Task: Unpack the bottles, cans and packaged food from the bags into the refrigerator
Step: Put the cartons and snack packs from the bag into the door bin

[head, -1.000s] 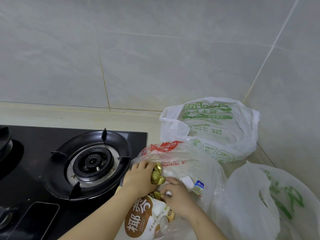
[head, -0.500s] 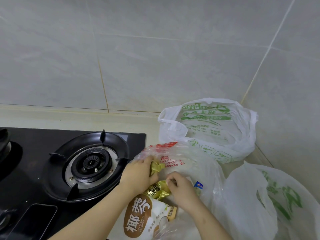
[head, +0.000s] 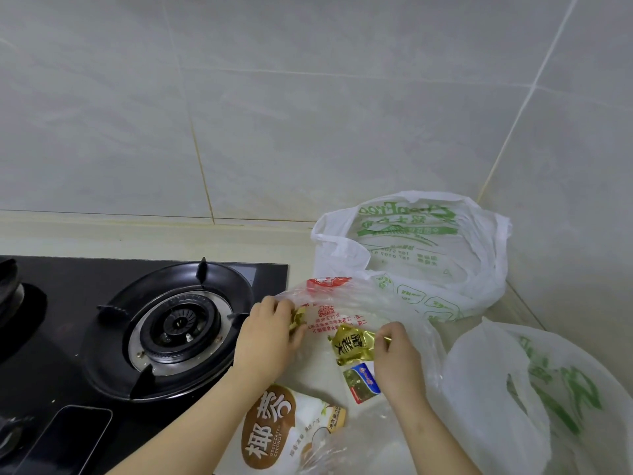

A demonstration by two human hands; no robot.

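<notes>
Left hand (head: 270,337) grips rim of clear bag (head: 346,303), red print too small to read, on tabletop (head: 205,243) beside gas burner (head: 178,327). Right hand (head: 397,358) pinches gold sachet (head: 352,344), black characters, at bag mouth. Just below: blue-green packet (head: 361,382). Nearer: white pouch (head: 274,433), "椰蓉 DESICCATED COCONUT". Green-printed white bag (head: 428,248) behind.

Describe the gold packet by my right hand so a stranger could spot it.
Right of the black gas burner lies a clear bag with red print. There the right hand pinches the gold packet. Unlike the green sachet just below, it is shiny gold with bold black characters.
</notes>
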